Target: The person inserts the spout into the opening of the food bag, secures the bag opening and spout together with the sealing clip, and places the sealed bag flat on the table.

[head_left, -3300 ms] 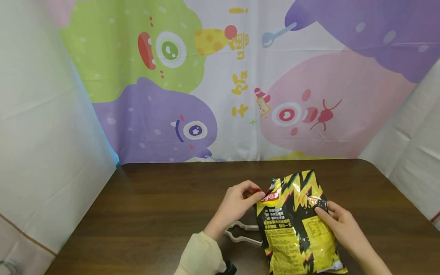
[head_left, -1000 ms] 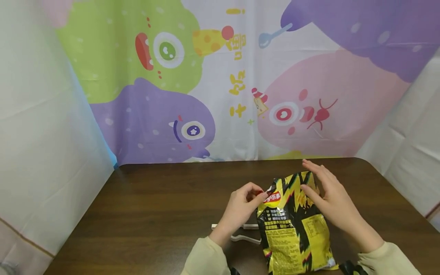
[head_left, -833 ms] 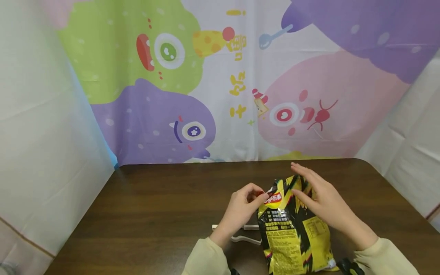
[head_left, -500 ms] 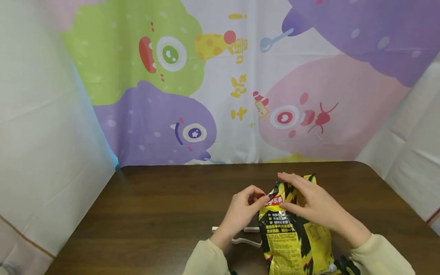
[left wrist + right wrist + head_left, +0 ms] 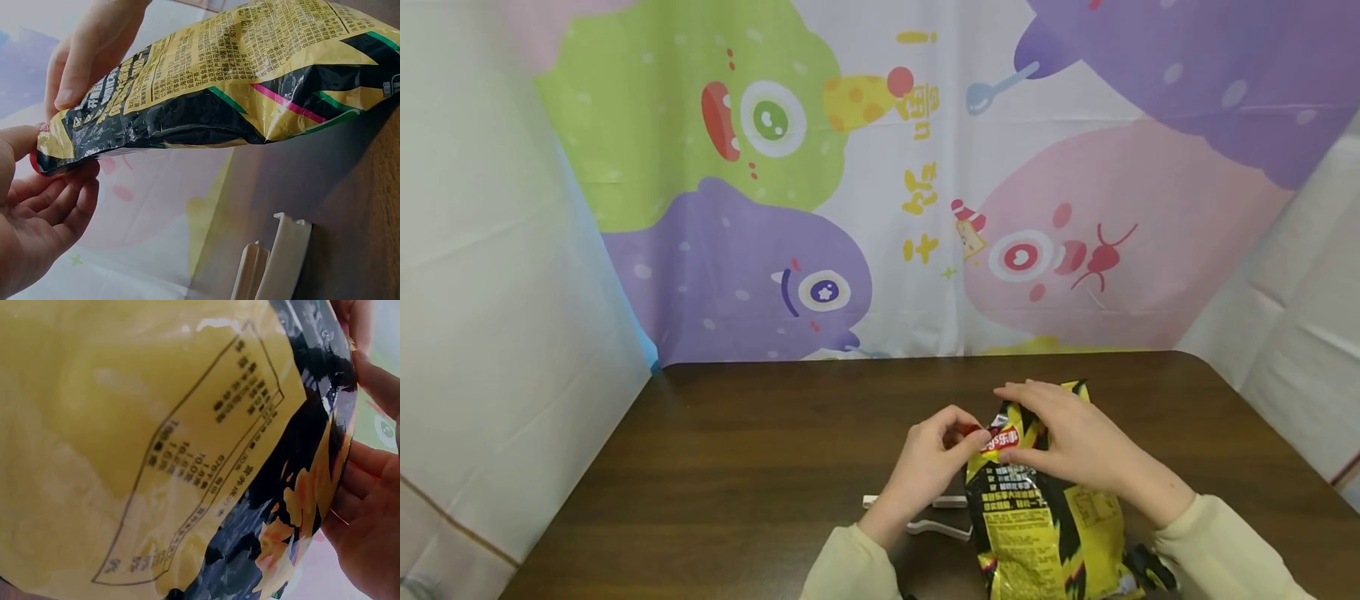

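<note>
Table (image 5: 760,467), dark wood-grain: 1. Lay's bag (image 5: 1030,517), glossy, crinkled, yellow-and-black, over the table: 1. Hands: 2; left hand (image 5: 928,454) pinches the top corner, right hand (image 5: 1078,433) spreads alongside, grip indiscernible. White two-armed tool (image 5: 938,529): 1.

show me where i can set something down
The widest bare patch on the brown tabletop lies between the left white cloth and the left grip. A back strip along the cartoon curtain is free, as is the right end past the right sleeve. Crowded: around the Lay's chip bag, right grip across it, white two-armed tool alongside.
</note>
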{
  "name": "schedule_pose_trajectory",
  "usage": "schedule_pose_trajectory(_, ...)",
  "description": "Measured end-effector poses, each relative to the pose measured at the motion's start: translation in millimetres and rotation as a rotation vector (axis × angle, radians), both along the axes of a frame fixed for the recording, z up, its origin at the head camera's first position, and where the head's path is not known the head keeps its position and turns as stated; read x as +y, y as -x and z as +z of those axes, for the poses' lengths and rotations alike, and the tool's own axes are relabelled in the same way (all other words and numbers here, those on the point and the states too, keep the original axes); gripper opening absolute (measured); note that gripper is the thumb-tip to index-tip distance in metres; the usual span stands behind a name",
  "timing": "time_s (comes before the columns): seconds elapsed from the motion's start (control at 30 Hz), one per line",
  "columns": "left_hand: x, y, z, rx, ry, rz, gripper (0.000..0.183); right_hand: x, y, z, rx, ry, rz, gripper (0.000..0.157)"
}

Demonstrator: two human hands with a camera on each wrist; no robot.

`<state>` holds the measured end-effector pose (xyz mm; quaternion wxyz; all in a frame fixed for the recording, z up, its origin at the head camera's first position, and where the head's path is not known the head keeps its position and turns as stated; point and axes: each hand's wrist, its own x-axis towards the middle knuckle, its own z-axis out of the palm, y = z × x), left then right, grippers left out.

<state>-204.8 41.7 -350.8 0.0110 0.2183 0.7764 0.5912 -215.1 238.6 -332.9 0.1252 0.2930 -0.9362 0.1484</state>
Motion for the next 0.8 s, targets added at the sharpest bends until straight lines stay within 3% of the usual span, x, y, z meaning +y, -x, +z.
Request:
schedule_pose_trajectory(0.2,1.4,-0.7,0.7,0.048,0.009,0.007,0.011,1.5,6.2,-2.0,0.018,0.006,0.041,0.064)
schedule_pose_trajectory(0.43,2.0,-2.1,1.6,0.073,-0.005,0.003,0.012,2.2,10.1,-1.0,-0.025,0.036,0.08,0.048)
schedule_pose_trajectory(0.67,4.6,15.9,-28.8,0.065,-0.001,-0.018,0.018,0.3,9.8,1.0,-0.13,0.107,0.126,0.028)
schedule_pose_trajectory(0.8,4.0,16.6,-29.0,0.063,-0.005,-0.03,0.02,0.2,9.0,1.5,-0.216,0.173,0.111,0.027)
